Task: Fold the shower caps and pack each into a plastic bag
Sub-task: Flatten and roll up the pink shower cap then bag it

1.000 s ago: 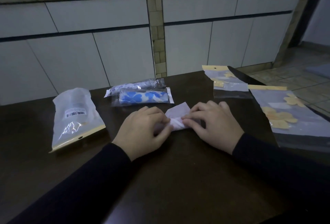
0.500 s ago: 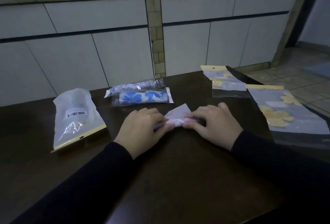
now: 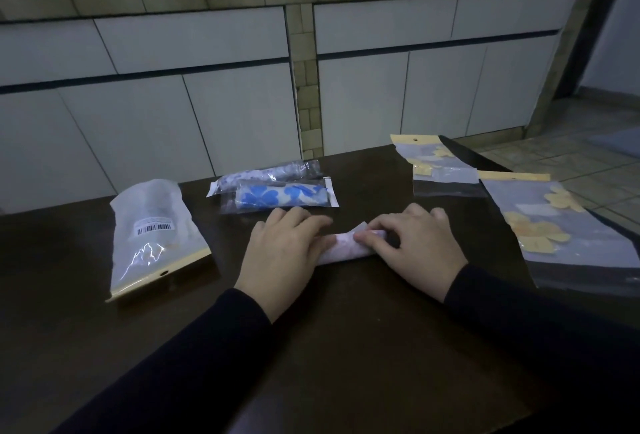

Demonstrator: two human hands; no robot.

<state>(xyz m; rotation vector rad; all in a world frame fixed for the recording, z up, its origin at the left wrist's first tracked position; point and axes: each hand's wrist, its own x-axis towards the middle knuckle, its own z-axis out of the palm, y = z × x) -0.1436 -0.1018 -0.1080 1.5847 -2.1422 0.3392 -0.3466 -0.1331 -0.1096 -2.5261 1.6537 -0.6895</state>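
Since a second ago the pale pink shower cap (image 3: 341, 247) has gone from a loose folded shape with a raised corner to a tight roll lying flat on the dark desk (image 3: 346, 347), only a small flap now standing up at its far edge. Both hands sit on it: the left hand (image 3: 282, 253) covers the roll's left end, fingers curled over it, and the right hand (image 3: 412, 245) pinches the right end — its grip narrow, fingertips (image 3: 362, 235) pressed on the roll.

Just beyond the hands lie two packed bags side by side, the nearer one holding a blue-flowered cap (image 3: 280, 196), the farther one a paler patterned cap (image 3: 265, 175). To the left rests a white pouch with a barcode label (image 3: 152, 236). On the right lie two clear bags with yellow header strips, a small one (image 3: 440, 167) and a larger one (image 3: 561, 232) reaching past the desk's edge; the yellow shapes inside may be flower prints, though the dim light leaves that unsure.
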